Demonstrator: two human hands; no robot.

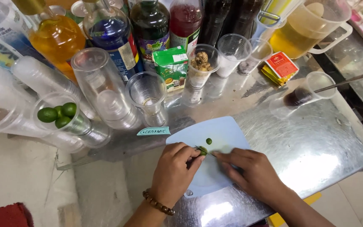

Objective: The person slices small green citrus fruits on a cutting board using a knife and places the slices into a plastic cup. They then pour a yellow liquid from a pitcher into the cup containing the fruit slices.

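**A:** What are the hands doing, taking the pale blue cutting board [227, 134] as the landmark?

**B:** Both hands are working over the near half of the board. The left hand [174, 170], wearing a brown bead bracelet [158, 204] at the wrist, is pinching a small green lime [202, 150] between thumb and fingertips, closed on it and pressing it down onto the board. The right hand [253, 170] is closing around a thin knife [206, 151]; only a sliver of blade is showing, lying against the lime, and the handle is hiding inside the fist.

**A:** How is the fruit likely handling?

**B:** Judging by its look, it is very light, round and smooth-skinned, so it is probably wanting to roll or squirt sideways. The skin seems firm, the inside soft and wet. Holding it by its sides, fingertips clear of the blade line, looks the safest.

**A:** Where is it sitting in the grip?

**B:** It is peeking out just past the left fingertips, touching the board, with the blade meeting it from the right. A second green piece [209, 141] is lying loose on the board just beyond it.

**A:** And around the board?

**B:** Beyond its far left corner, a clear plastic cup [70, 122] is lying on its side holding whole limes [58, 114]. Further back, syrup bottles [150, 25] and empty cups are standing. Everything is resting on a shiny metal counter [316, 147]
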